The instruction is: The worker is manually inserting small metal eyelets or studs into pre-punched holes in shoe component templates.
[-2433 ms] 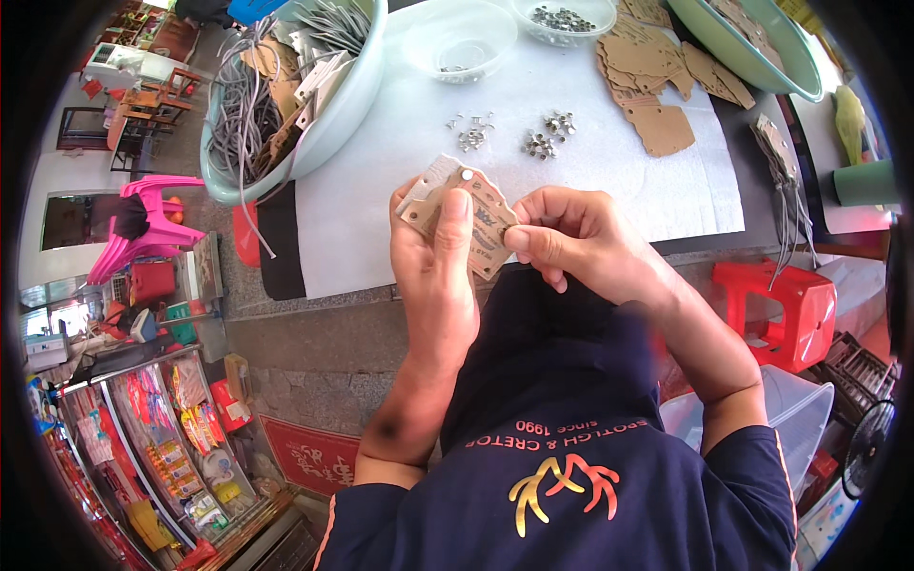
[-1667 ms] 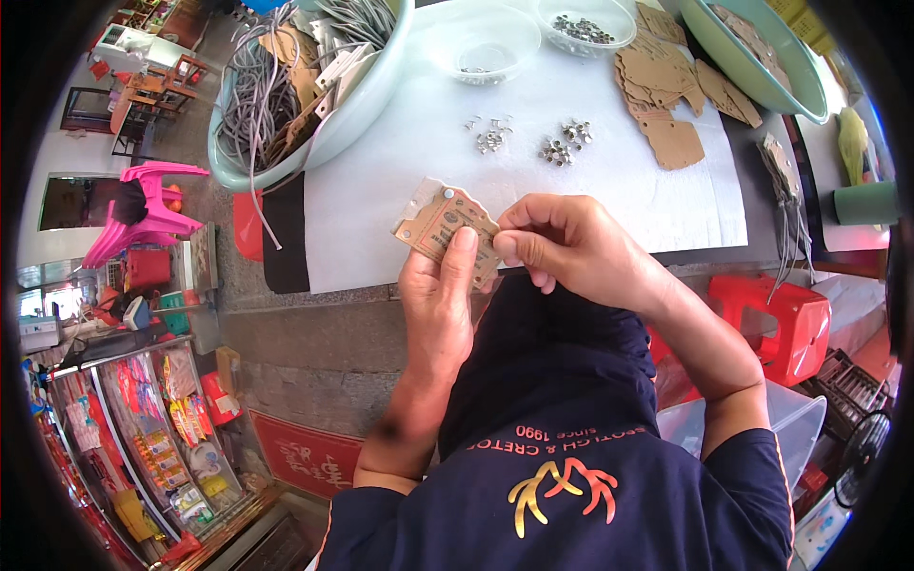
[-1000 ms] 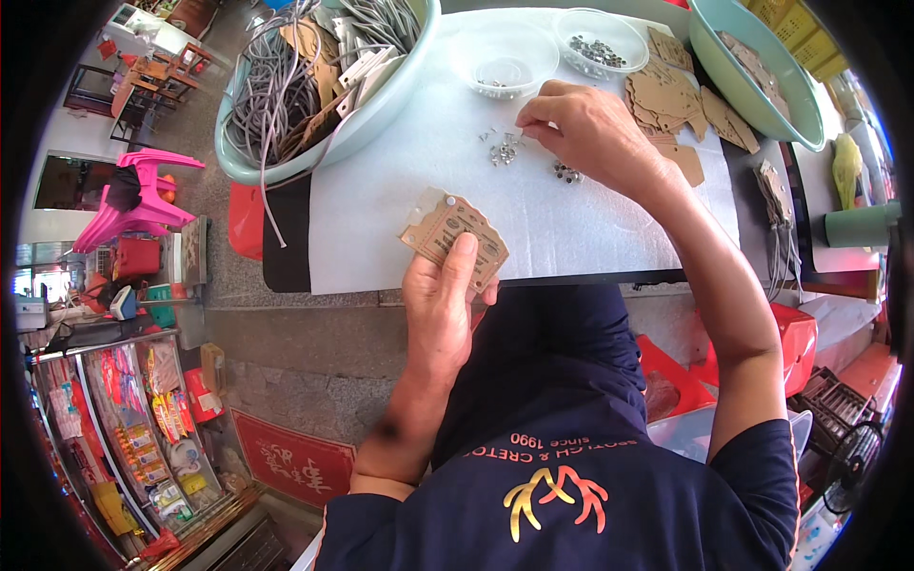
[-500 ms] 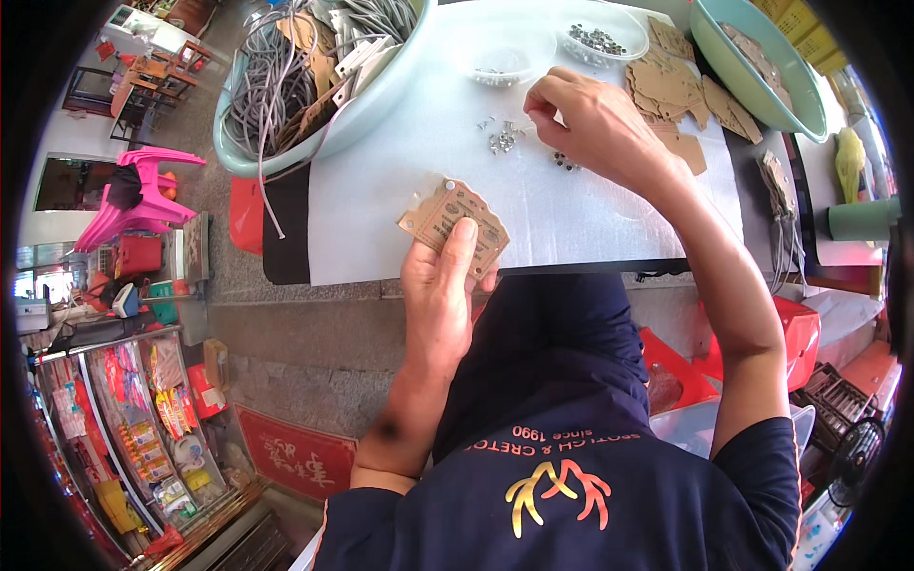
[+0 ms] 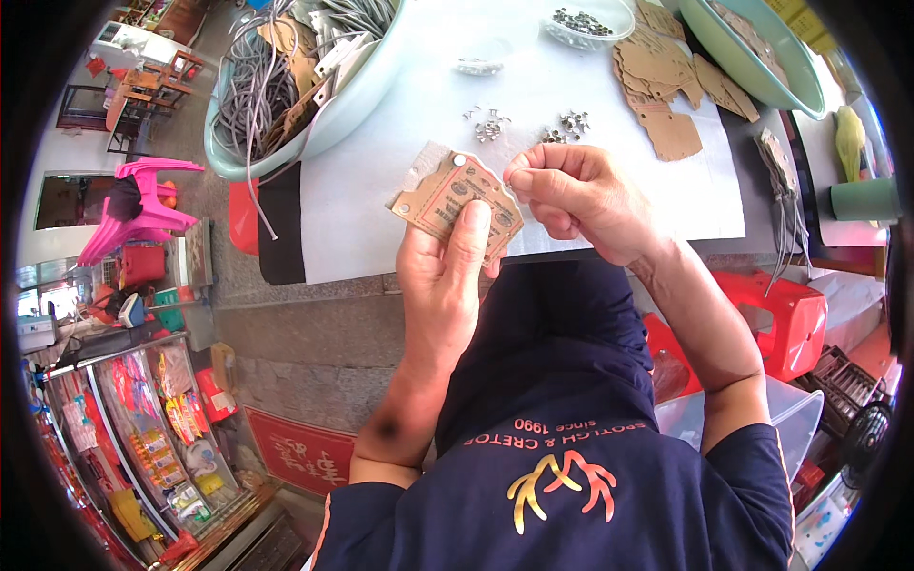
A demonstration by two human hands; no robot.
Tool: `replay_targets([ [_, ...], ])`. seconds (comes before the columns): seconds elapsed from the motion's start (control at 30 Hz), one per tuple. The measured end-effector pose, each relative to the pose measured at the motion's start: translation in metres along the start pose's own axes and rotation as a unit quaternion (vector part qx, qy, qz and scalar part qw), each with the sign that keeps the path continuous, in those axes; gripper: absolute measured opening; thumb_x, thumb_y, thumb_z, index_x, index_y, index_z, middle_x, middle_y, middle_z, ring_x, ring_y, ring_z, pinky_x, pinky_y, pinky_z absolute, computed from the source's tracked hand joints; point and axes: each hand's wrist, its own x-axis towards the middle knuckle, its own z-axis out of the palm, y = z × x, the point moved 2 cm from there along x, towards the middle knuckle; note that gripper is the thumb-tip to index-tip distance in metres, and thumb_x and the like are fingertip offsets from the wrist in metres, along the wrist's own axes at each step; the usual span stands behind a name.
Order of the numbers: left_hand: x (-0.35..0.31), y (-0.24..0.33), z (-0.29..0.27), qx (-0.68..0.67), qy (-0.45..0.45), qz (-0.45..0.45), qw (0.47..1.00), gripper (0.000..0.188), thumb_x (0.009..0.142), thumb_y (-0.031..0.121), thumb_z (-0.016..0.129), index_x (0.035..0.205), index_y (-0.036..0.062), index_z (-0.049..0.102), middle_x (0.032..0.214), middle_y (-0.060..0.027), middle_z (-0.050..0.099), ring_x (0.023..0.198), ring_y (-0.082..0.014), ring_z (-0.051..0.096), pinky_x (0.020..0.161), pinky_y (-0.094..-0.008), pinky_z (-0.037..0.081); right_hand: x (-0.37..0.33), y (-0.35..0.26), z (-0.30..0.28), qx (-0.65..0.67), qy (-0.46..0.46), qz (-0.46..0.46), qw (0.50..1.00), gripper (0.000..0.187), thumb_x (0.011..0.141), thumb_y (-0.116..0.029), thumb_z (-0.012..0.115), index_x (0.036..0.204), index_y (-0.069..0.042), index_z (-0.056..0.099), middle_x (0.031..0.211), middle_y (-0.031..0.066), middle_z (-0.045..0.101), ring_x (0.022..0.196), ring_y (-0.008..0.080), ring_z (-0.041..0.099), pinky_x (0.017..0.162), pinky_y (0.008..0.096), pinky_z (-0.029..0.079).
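Note:
My left hand (image 5: 443, 285) grips a brown printed cardboard tag (image 5: 438, 202) with a scalloped edge, thumb pressed across its face. Clear plastic shows along the tag's upper left edge, and a round metal stud sits near its top. Beside the tag's right edge, my right hand (image 5: 595, 200) is closed in a pinch; what lies between its fingertips is too small to make out. Just beyond the hands, small metal fasteners lie in two loose piles, a left pile (image 5: 489, 127) and a right pile (image 5: 568, 127), on the white sheet (image 5: 381, 224).
A pale blue basin (image 5: 347, 133) of grey cords and tags stands at left. Farther back are a clear dish (image 5: 478, 67) and a clear bowl (image 5: 571, 40) of metal pieces. Cardboard pieces (image 5: 666, 128) lie at right, beside a green basin (image 5: 807, 90).
My right hand has come back from the metal piles to the tag's right edge, fingers pinched. The tag in my left hand has risen slightly and turned a little.

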Motion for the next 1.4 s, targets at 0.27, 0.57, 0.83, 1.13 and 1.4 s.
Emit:
replay_targets([
  [0.27,-0.002,0.005,0.006,0.012,-0.014,0.003,1.000,0.030,0.100,0.013,0.050,0.127,-0.0006,0.051,0.099,-0.0046,0.060,0.074,-0.0078,0.053,0.056,-0.0233,0.040,-0.004,-0.004,0.000,0.026,-0.053,0.018,0.998,0.024,0.088,-0.027,0.068,0.086,-0.004,0.063,0.063,-0.0039,0.048,0.054,0.0043,0.041,0.049,0.0211,0.033],
  [0.57,-0.001,-0.001,0.005,0.014,-0.025,-0.004,1.000,0.029,0.100,0.013,0.050,0.126,0.0000,0.051,0.099,-0.0043,0.059,0.074,-0.0074,0.053,0.055,-0.0224,0.040,-0.006,-0.006,-0.002,0.060,-0.092,0.058,0.992,0.023,0.088,-0.024,0.066,0.082,-0.002,0.063,0.063,-0.0029,0.048,0.056,0.0046,0.043,0.049,0.0211,0.034],
  [0.83,0.000,-0.003,0.003,0.033,-0.038,-0.012,0.999,0.030,0.100,0.015,0.051,0.126,0.0005,0.051,0.099,-0.0049,0.060,0.075,-0.0074,0.053,0.056,-0.0223,0.040,-0.005,-0.007,-0.004,0.132,-0.100,0.089,0.982,0.018,0.088,-0.018,0.066,0.081,-0.002,0.062,0.068,-0.0020,0.051,0.056,0.0041,0.042,0.046,0.0199,0.032],
  [1.13,0.001,-0.004,0.002,0.046,-0.027,-0.003,0.999,0.030,0.100,0.015,0.051,0.126,0.0005,0.051,0.100,-0.0046,0.061,0.076,-0.0070,0.054,0.056,-0.0221,0.040,-0.007,-0.007,0.000,0.091,-0.082,0.073,0.990,0.018,0.091,-0.018,0.064,0.089,-0.001,0.061,0.061,-0.0057,0.042,0.051,0.0018,0.035,0.046,0.0180,0.028],
  [1.4,0.003,-0.008,0.001,0.076,-0.023,0.020,0.997,0.029,0.099,0.015,0.052,0.125,0.0004,0.053,0.098,-0.0043,0.060,0.074,-0.0069,0.053,0.056,-0.0219,0.040,-0.009,-0.001,0.000,0.181,-0.082,0.100,0.975,0.017,0.092,-0.015,0.061,0.096,0.001,0.062,0.069,-0.0054,0.045,0.053,0.0005,0.035,0.046,0.0164,0.027],
])
